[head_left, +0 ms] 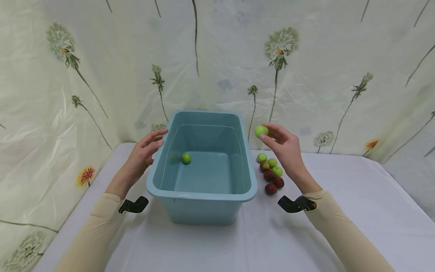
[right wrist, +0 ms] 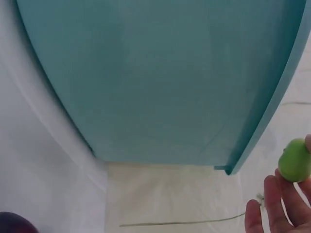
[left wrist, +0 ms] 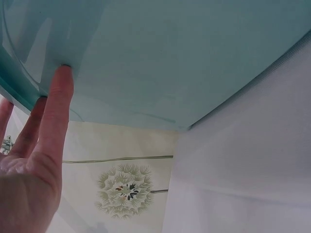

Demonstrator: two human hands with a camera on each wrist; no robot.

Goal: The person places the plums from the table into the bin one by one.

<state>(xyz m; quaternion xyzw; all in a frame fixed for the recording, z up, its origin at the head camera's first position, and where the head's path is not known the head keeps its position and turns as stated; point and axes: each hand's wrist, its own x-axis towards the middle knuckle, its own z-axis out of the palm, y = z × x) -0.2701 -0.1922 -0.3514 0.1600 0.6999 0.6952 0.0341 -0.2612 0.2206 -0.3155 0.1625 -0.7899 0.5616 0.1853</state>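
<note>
A deep light-blue plastic basin [head_left: 202, 196] stands on the table, with one small round green fruit [head_left: 185, 158] on its floor toward the left. At the basin's left side is my left hand [head_left: 144, 151]; in the left wrist view its extended fingers [left wrist: 57, 104] touch the outer wall under the rim. My right hand [head_left: 283, 147] is raised just outside the right rim. Between thumb and fingertips it pinches another small green fruit [head_left: 261, 131], which also shows at the right edge of the right wrist view.
Right of the basin lies a cluster of several small fruits, green ones [head_left: 277, 171] and dark red ones [head_left: 270, 189], on a white tablecloth [head_left: 340, 196]. Behind the table hangs a sheet [head_left: 217, 56] printed with dandelions. Black wrist mounts [head_left: 292, 204] stick out from both sleeves.
</note>
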